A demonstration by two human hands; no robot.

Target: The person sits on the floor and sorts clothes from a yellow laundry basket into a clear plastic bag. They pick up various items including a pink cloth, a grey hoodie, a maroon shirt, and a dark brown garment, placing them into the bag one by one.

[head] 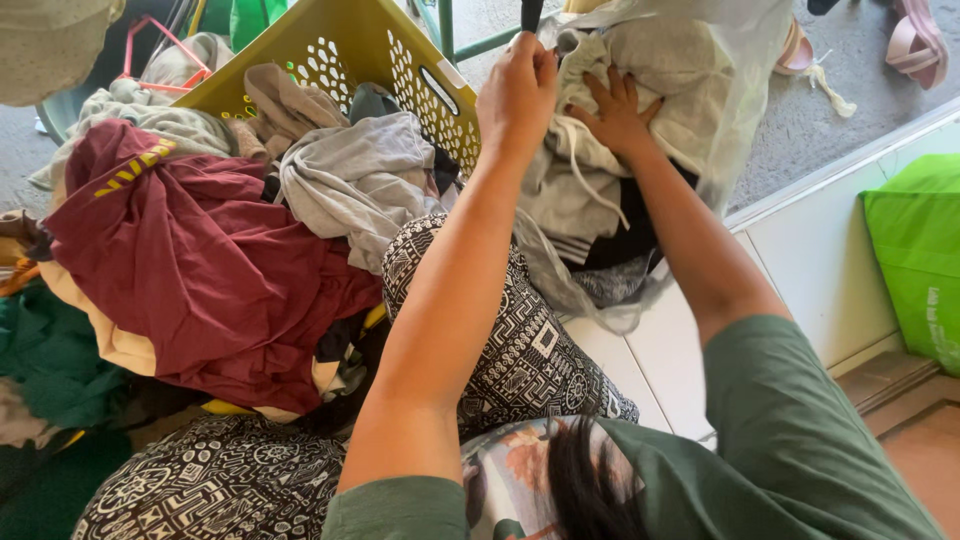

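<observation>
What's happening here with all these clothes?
A person sits among heaps of laundry. Their right hand presses flat on pale clothes packed into a clear plastic bag, while the left hand grips something dark at the bag's top. Beside them a yellow basket overflows with a maroon garment and a grey one.

The left hand (517, 95) is closed around the gathered top of a clear plastic bag (720, 90), while the right hand (615, 115) presses flat on the pale clothes (570, 190) inside it. Just beside the bag, a tipped yellow laundry basket (340, 45) spills a maroon garment (200, 270) and a grey garment (355, 180).
</observation>
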